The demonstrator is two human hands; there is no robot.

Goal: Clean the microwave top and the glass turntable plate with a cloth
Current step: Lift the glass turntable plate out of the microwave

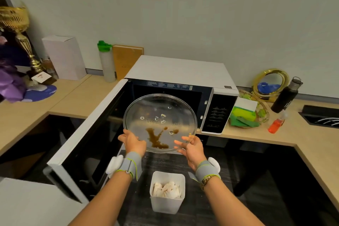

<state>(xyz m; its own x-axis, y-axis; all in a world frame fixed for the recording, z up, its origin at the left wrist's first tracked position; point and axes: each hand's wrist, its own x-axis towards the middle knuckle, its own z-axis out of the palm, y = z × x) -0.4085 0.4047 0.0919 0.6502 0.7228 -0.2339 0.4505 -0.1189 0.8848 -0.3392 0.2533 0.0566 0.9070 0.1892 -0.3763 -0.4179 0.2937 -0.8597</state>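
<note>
The round glass turntable plate [159,113] is held in the air, tilted, in front of the open cavity of the white microwave [179,69]. A brown stain [156,138] is smeared across its near half. My left hand [133,140] grips the near left rim and my right hand [191,146] grips the near right rim, fingers curled under the glass. The microwave door [88,130] stands swung open to the left. Green and yellow cloths [243,115] lie in a woven basket to the right of the microwave.
A white bin [167,202] with crumpled paper stands on the floor below my hands. On the wooden counter [73,95] are a green-capped bottle [106,62], a white box [64,57], a black bottle [286,95], a small red bottle [276,124] and a gold mirror [271,82].
</note>
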